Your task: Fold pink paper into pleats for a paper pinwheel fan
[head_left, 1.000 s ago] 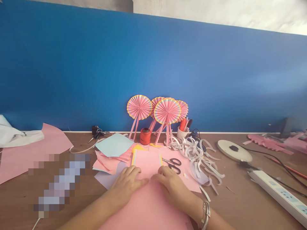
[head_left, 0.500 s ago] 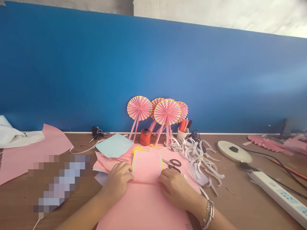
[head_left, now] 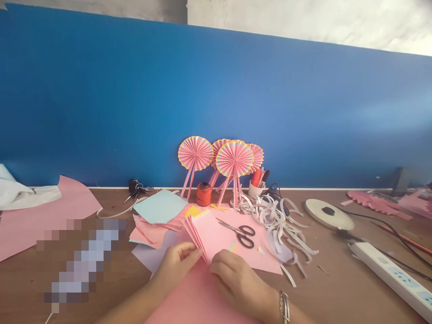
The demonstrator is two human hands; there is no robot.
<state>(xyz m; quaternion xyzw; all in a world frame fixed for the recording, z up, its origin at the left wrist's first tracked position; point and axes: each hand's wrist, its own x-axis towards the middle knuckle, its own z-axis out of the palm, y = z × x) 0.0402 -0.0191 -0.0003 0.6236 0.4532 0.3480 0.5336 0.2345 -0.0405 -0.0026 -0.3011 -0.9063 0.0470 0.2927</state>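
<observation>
A pink paper with several accordion pleats is between my hands, tilted up off the pink sheets below it. My left hand is closed on the paper's left edge, thumb and fingers at the pleats. Curled over its near right part is my right hand, with bracelets at the wrist; its fingertips are partly hidden. Just beyond my right hand, black-handled scissors lie with blades partly apart on pink paper. Left of the pleated paper is a stack of pink sheets topped by a light blue sheet.
Finished round pleated fans lean on the blue partition. Before them stands a red thread spool. Curled white strips, a pen cup, a cream lid and a power strip occupy the right; keys lie left.
The pleated paper has turned and lifted from lying flat, so its folds show on the left. Both hands have come closer together and nearer to me. The scissors are now fully uncovered.
</observation>
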